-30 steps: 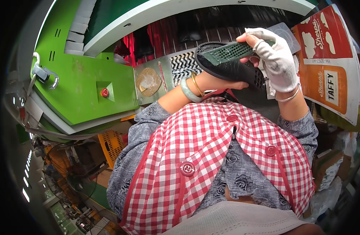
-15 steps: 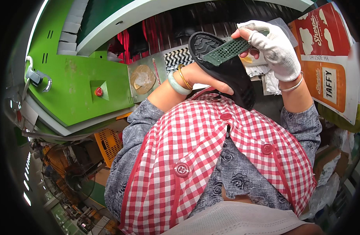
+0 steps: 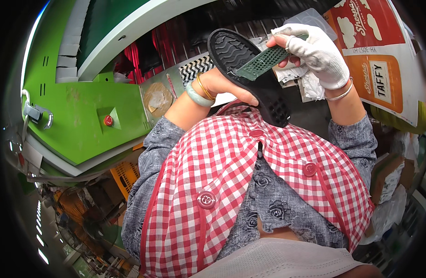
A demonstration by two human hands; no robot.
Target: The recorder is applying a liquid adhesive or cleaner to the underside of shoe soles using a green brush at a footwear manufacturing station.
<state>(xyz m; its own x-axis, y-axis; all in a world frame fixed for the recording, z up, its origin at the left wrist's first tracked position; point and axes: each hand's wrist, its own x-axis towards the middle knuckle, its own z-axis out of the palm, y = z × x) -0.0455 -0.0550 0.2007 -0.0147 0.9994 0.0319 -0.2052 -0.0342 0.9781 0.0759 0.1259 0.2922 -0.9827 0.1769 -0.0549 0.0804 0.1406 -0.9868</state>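
A black shoe (image 3: 232, 52) is tilted with its wavy-treaded sole towards me. My left hand (image 3: 226, 87) grips it from the left, thumb lying along the near side and the other fingers hidden behind. My right hand (image 3: 317, 55), in a white glove with bare fingertips, pinches a flat green perforated strip (image 3: 261, 64) at its upper end. The strip's lower end lies over the middle of the sole; whether it touches there I cannot tell.
A green machine (image 3: 78, 116) with a red push button (image 3: 108, 120) stands at left. Beyond the shoe lies a black-and-white zigzag-patterned piece (image 3: 194, 69) near a round tan disc (image 3: 158, 99). Red and orange printed cardboard (image 3: 375, 83) stands at right, and a yellow crate (image 3: 125, 178) sits lower left.
The shoe has tipped so that more of its treaded sole shows. Both hands have shifted slightly left in the picture, partly with the whole view. The green strip stays over the sole.
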